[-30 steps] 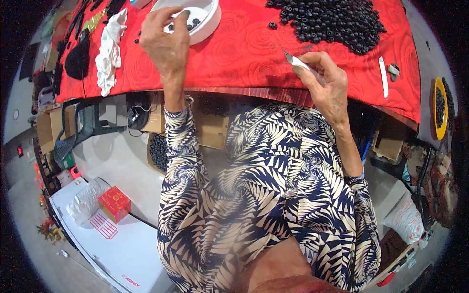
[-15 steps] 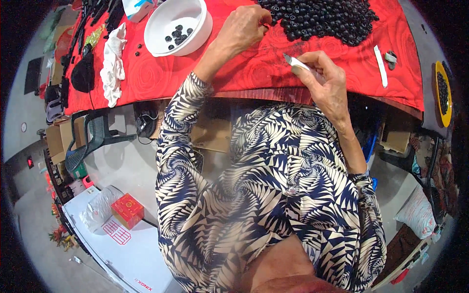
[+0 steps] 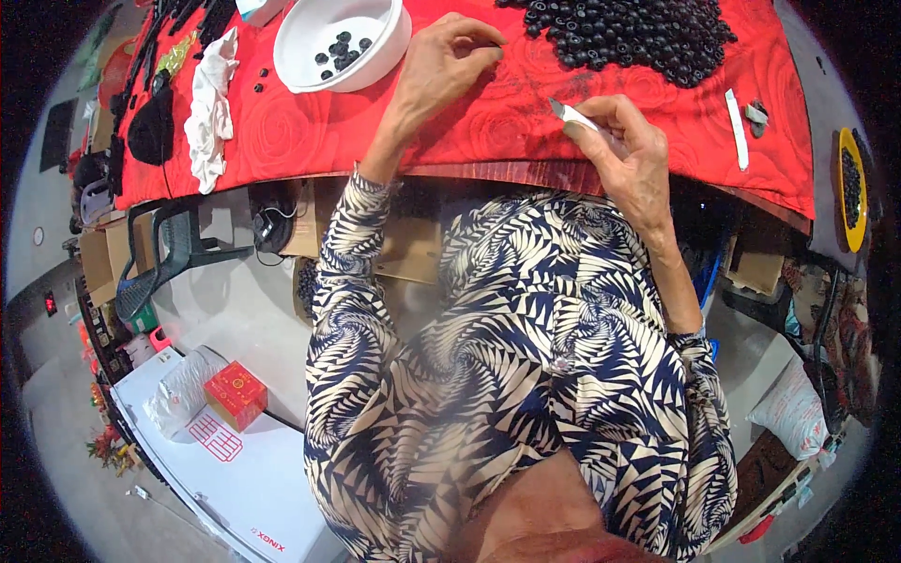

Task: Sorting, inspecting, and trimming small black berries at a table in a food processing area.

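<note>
My right hand (image 3: 624, 141) is closed around a small knife with a white handle (image 3: 574, 116). Its short grey blade points up and left, above the red cloth. Farther left, thumb and fingers of my left hand (image 3: 446, 70) are pinched together. A small black piece (image 3: 494, 44) shows at their tips, mostly hidden. Beyond both hands lies a large heap of round black parts (image 3: 638, 42), apart from my fingers. A white bowl (image 3: 389, 61) stands to the left of my left hand, with several of the same black parts in it.
A red rose-patterned cloth (image 3: 282, 141) covers the table. At left lie a crumpled white cloth (image 3: 211, 113) and a black cap-like item (image 3: 148, 136). A white strip (image 3: 736, 131) and a small grey object (image 3: 756, 116) lie at right. A yellow tray (image 3: 846, 220) holds dark pieces.
My left hand has drawn back slightly from the heap's edge, to the left and nearer to me. The right hand keeps the knife in nearly the same place. The view has shifted slightly.
</note>
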Demonstrator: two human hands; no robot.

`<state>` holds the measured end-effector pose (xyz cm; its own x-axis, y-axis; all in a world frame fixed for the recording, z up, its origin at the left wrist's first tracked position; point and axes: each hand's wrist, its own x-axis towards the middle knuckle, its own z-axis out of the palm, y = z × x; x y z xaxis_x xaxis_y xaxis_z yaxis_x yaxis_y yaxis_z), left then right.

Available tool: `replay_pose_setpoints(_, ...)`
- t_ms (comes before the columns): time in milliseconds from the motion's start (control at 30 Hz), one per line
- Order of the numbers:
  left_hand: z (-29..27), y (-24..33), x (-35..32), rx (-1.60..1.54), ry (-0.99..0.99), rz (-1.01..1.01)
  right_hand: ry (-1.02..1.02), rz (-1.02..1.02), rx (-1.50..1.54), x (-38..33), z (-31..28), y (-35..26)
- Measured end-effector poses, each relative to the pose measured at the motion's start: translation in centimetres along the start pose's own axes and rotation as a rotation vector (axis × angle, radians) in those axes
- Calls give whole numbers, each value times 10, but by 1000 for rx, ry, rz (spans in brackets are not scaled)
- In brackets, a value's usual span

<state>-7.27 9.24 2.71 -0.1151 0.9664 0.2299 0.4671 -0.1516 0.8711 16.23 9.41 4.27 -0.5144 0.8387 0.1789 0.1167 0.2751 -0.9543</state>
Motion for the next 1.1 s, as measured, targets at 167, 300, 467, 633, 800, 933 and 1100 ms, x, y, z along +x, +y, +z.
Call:
replay_pose_setpoints(167,7,6,-39,-805,73,-268,-30,20,-7,0,3,2)
replay_pose_setpoints(300,13,9,-62,-1191,40,-198,-24,-20,-52,1,5,-3)
replay_pose_setpoints(467,23,8,-75,-1433,25,-249,-20,48,-13,0,7,-3)
replay_pose_setpoints(633,29,5,-82,-1455,69,-289,-22,87,66,-1,9,-4)
replay_pose_setpoints(800,33,8,-84,-1473,83,-253,-63,120,63,-2,7,-9)
replay_pose_setpoints(933,32,12,-86,-1489,45,-243,-81,107,73,-4,5,-15)
replay_pose_setpoints(1100,35,19,-85,-1453,77,-263,-134,108,66,4,1,-23)
